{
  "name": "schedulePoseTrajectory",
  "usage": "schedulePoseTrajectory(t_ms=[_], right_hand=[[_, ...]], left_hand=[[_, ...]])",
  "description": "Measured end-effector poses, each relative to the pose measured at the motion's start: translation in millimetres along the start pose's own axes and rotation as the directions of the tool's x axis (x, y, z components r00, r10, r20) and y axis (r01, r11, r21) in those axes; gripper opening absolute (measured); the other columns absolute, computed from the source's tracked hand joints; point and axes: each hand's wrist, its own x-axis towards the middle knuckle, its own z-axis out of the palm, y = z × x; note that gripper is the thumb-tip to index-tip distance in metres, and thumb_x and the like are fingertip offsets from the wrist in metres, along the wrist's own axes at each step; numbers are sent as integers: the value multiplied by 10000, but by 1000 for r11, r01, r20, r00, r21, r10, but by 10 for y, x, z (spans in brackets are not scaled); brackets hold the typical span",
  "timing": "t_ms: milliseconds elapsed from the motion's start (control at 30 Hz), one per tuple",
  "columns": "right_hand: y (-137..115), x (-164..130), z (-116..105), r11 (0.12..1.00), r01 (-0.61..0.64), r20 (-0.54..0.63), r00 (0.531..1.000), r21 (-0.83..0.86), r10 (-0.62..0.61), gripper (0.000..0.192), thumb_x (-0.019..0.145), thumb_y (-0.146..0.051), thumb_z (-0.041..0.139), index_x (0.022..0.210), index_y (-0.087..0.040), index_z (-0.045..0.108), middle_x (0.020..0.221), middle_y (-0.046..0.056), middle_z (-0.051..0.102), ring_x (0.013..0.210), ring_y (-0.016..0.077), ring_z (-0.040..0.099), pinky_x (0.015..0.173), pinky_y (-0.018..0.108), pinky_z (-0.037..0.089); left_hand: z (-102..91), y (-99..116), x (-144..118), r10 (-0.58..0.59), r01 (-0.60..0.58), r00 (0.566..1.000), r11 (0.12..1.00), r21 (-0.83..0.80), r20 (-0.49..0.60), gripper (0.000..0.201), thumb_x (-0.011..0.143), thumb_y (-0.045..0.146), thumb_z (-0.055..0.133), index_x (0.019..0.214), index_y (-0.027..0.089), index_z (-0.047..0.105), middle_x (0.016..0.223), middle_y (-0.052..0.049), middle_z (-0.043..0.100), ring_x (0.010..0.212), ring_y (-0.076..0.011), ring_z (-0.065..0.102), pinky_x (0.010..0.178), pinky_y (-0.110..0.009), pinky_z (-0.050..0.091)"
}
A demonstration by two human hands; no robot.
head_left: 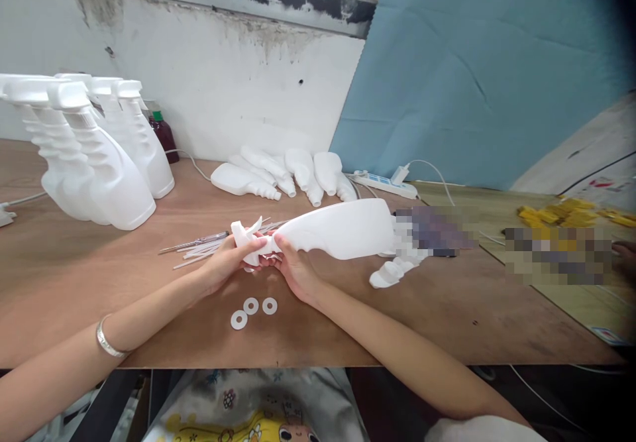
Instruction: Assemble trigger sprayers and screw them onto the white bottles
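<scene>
My left hand [229, 256] is closed around a white trigger spray head [242, 235]. The head sits at the neck of a white plastic bottle [342, 228], which lies sideways above the table with its base to the right. My right hand [293, 266] grips that bottle by its neck, thumb on top. Fingers cover the joint between head and neck, so whether they are screwed together is hidden. Under my hands lie three white ring washers [251, 306]. Thin white tubes [199, 251] and a screwdriver [199, 240] rest just left of my hands.
Assembled spray bottles [112, 164] stand at the left, near a dark red bottle [163, 138]. Several headless bottles [238, 180] lie along the wall. White spray heads [392, 271] lie right of the held bottle. A power strip [385, 183] and yellow pieces [561, 213] are farther right.
</scene>
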Motion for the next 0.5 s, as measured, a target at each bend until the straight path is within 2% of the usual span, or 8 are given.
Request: schedulePoseTrajectory(t_ms=[100, 233, 267, 367, 433, 500], right_hand=[[-8, -1, 2, 1000, 12, 27, 1000, -5, -12, 226, 686, -369, 631, 822, -190, 615, 584, -18, 584, 553, 112, 513, 595, 260, 425], [-20, 1, 16, 1000, -1, -47, 999, -9, 1, 252, 657, -382, 652, 818, -193, 612, 742, 14, 633, 620, 124, 538, 589, 258, 429], [-21, 1, 17, 1000, -6, -52, 999, -9, 5, 254, 658, -385, 651, 819, -194, 609, 745, 12, 632, 617, 121, 538, 588, 255, 428], [-20, -1, 17, 1000, 7, -5, 1000, -16, -7, 235, 685, -381, 630, 820, -190, 602, 633, -12, 595, 566, 106, 518, 590, 250, 424], [-18, -6, 15, 1000, 21, 50, 999, -14, -20, 219, 708, -376, 609, 815, -184, 599, 563, -24, 557, 541, 102, 505, 593, 251, 422], [-18, -10, 16, 1000, 28, 65, 998, -15, -27, 220, 710, -373, 606, 820, -182, 600, 561, -24, 554, 542, 103, 505, 599, 255, 424]], left_hand=[[-4, 18, -2, -7, 6, 999, 1000, 25, 36, 360, 725, 440, 601, 875, 115, 559, 678, -48, 612, 606, -150, 567, 541, -251, 439], [-4, 13, 0, 59, -58, 998, 990, 125, 1, 406, 562, 279, 764, 871, 132, 544, 656, -12, 601, 593, -135, 556, 529, -220, 414], [-1, 12, -2, 60, -61, 998, 991, 118, 5, 392, 571, 274, 759, 865, 136, 541, 655, -8, 599, 594, -129, 551, 528, -215, 411], [6, 14, -8, 25, -27, 999, 999, 37, 47, 286, 724, 380, 625, 849, 135, 545, 663, -25, 602, 599, -123, 542, 517, -212, 404], [7, 19, -11, -1, 1, 999, 1000, 12, 41, 330, 772, 442, 542, 842, 120, 560, 665, -50, 613, 601, -138, 557, 511, -224, 409], [6, 24, -15, -15, 14, 1000, 1000, 19, 27, 353, 764, 458, 542, 822, 110, 569, 647, -57, 615, 579, -145, 563, 511, -239, 419]])
